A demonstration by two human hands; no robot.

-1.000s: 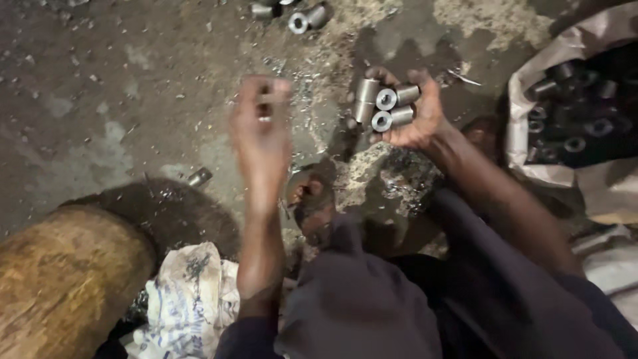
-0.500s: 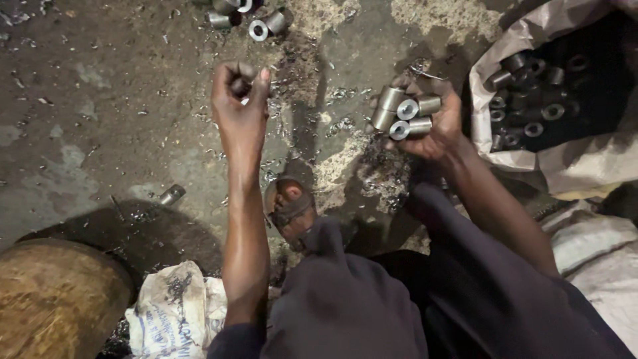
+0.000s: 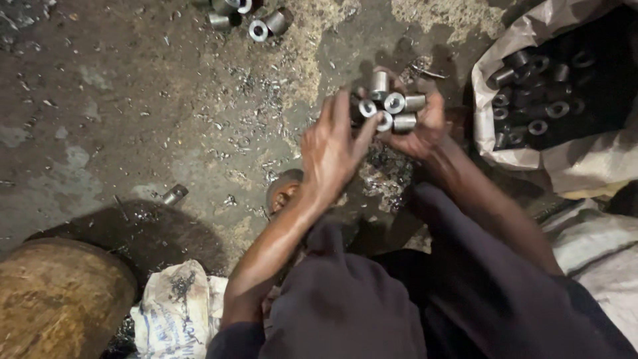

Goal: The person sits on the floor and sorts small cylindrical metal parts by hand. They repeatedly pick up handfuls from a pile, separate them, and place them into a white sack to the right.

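Note:
My right hand (image 3: 425, 129) is cupped around a stack of several short steel bushes (image 3: 392, 106), grey cylinders with a hole through each. My left hand (image 3: 332, 149) has come across beside it, and its fingertips pinch one bush (image 3: 367, 108) at the left side of the stack. Both hands hover above the dirty concrete floor (image 3: 133, 119). A foot (image 3: 284, 193) shows below my left wrist.
A pale sack (image 3: 531, 153) at the upper right holds many more bushes (image 3: 531, 106). A few loose bushes (image 3: 262, 23) lie at the top of the floor, one more bush (image 3: 175, 194) at mid-left. A rusty brown drum (image 3: 60, 299) and a crumpled printed bag (image 3: 176, 312) sit at the lower left. Metal swarf litters the floor.
My left hand has swung right from the open floor to the stack in my right hand. The right hand has kept its bushes, and the view has shifted slightly.

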